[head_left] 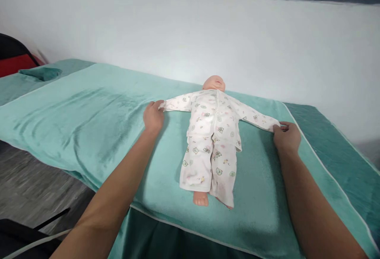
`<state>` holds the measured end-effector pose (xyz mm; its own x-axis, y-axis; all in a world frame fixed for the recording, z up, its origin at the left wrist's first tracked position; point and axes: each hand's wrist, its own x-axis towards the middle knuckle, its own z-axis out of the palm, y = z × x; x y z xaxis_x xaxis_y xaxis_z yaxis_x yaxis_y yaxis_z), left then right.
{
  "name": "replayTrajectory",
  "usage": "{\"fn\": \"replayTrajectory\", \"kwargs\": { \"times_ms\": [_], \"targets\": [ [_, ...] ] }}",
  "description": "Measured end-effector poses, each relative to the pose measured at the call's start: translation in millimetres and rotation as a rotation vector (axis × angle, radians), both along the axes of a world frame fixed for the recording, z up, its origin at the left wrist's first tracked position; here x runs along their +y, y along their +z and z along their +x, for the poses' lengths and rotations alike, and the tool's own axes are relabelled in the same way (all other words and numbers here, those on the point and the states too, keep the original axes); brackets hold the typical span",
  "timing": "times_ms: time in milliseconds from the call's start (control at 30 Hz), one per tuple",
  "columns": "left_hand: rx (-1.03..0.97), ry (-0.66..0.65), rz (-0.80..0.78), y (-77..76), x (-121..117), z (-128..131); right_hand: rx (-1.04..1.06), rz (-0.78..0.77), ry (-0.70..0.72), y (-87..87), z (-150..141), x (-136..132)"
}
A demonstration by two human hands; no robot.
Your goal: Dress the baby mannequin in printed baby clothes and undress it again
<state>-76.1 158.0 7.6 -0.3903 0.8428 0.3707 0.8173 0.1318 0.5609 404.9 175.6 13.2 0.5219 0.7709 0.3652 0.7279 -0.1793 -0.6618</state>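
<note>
A baby doll (214, 82) lies on its back on a teal towel (89, 116), dressed in a white printed shirt (215, 114) and matching trousers (208, 164). Its arms are spread wide. My left hand (153, 116) pinches the cuff of the sleeve on the left side. My right hand (286, 135) grips the cuff of the sleeve on the right side. One bare foot (200, 198) sticks out of a trouser leg near the towel's front edge.
The towel covers a table draped in darker green cloth (335, 148), set against a white wall (190, 33). A folded green cloth (40, 73) lies at the far left beside a red and black chair (13, 59). Grey floor shows at lower left.
</note>
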Motion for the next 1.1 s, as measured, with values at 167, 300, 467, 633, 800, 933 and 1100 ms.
{"fn": "replayTrajectory", "kwargs": {
  "times_ms": [167,300,467,633,800,933,1100],
  "targets": [
    [-0.061,0.051,0.109,3.1,1.3,-3.7,-0.045,0.154,0.076,2.3,-15.8,-10.4],
    [-0.116,-0.024,0.222,3.3,-41.2,19.5,-0.023,0.221,0.301,7.5,-66.9,-66.3],
    [-0.381,-0.548,0.087,-9.8,-158.1,63.9,0.154,-0.060,0.767,3.6,-121.7,-186.4],
    [-0.317,-0.646,0.017,-25.1,-237.4,98.9,0.077,-0.022,0.872,-11.6,-136.3,-245.4],
    [-0.381,-0.561,0.051,-19.1,-232.2,110.2,0.043,0.008,0.858,-5.8,-139.1,-240.2],
    [-0.613,-0.550,0.081,3.0,-232.5,111.0,0.189,0.111,0.859,22.7,-133.6,-249.2],
    [-0.901,-0.462,0.168,15.3,-251.1,114.6,0.110,0.187,0.771,42.6,-131.0,-263.5]
  ]
}}
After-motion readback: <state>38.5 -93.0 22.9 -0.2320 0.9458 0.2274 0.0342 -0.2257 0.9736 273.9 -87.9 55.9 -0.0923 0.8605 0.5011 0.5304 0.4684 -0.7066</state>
